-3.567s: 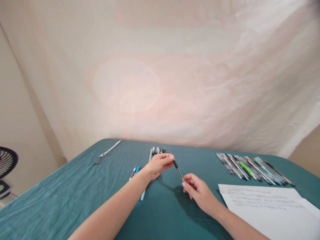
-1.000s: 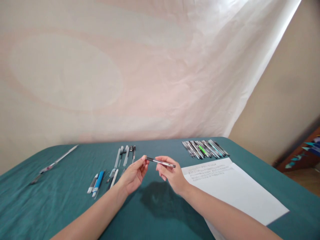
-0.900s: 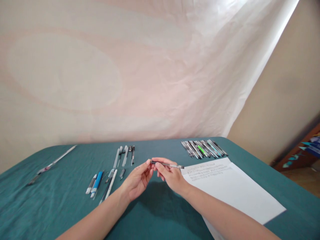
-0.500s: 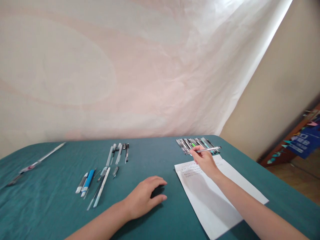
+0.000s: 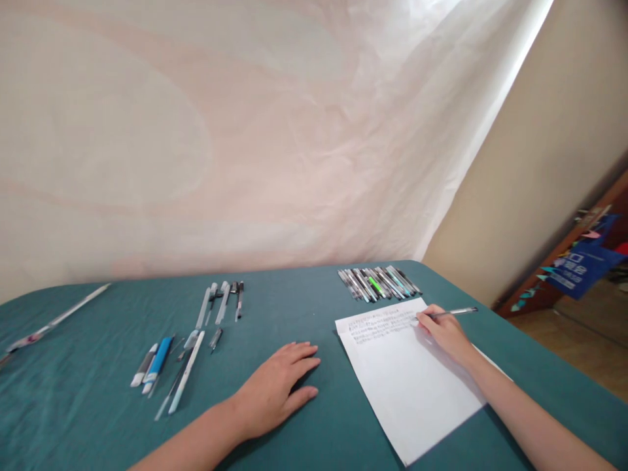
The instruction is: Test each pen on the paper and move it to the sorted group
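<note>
My right hand [image 5: 444, 331] is closed around a slim silver pen [image 5: 454, 313], with the tip down on the upper right part of a white sheet of paper [image 5: 402, 379] that bears a few lines of writing near its top. My left hand [image 5: 277, 392] lies flat and open on the teal tablecloth [image 5: 98, 392], fingers stretched toward the sheet and holding nothing. A row of several pens [image 5: 377, 284] lies just beyond the paper.
To the left lie several loose pens and pen parts [image 5: 216, 304], among them a blue pen [image 5: 157, 360] and a white one [image 5: 181, 383]. A long thin pen [image 5: 53, 320] rests at the far left. A pale sheet hangs behind the table. Blue flags [image 5: 572, 268] show at right.
Both hands held the pen together a second ago. My left hand let go and settled flat on the cloth. My right hand carried the pen right and down onto the paper.
</note>
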A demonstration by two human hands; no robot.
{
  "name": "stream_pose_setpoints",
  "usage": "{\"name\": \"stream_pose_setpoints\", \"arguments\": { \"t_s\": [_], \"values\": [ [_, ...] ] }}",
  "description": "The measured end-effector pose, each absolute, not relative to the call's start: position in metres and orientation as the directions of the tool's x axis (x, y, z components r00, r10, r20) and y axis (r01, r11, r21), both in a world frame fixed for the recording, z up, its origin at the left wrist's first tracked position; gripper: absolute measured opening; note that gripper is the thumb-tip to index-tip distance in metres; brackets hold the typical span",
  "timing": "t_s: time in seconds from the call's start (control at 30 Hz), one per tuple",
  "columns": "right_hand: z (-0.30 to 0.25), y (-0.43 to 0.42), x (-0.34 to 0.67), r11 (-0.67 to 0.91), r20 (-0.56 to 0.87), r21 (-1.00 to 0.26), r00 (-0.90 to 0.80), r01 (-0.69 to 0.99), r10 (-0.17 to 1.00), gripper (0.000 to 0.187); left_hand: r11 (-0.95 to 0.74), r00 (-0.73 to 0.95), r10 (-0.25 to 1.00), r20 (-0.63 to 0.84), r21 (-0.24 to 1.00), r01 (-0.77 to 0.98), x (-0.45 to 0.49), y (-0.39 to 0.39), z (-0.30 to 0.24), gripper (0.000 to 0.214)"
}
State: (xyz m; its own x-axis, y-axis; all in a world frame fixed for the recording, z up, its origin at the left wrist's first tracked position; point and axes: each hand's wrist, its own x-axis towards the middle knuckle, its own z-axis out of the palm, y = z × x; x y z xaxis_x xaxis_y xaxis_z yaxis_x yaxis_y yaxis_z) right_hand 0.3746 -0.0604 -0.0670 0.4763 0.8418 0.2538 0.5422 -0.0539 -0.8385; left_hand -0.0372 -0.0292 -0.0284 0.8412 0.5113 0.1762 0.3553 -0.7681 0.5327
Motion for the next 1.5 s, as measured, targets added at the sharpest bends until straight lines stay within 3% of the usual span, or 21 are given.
{"name": "stream_pose_setpoints", "arguments": {
  "t_s": [0.43, 0.7, 1.5],
  "values": [
    [-0.067, -0.06, 0.377, -0.106, 0.317, -0.696, 0.436, 0.711, 0.842, 0.017, -0.772, 0.838, 0.514, 0.185, 0.525, 0.358, -0.037, -0.03, -0.027, 0.042],
    [-0.071, -0.059, 0.381, -0.118, 0.325, -0.62, 0.39, 0.776, 0.861, 0.018, -0.807, 0.852, 0.499, 0.158, 0.444, 0.39, -0.036, -0.03, -0.027, 0.043],
    [-0.07, -0.06, 0.383, -0.128, 0.334, -0.562, 0.366, 0.817, 0.868, 0.018, -0.814, 0.854, 0.506, 0.123, 0.396, 0.425, -0.036, -0.032, -0.027, 0.043]
  ]
}}
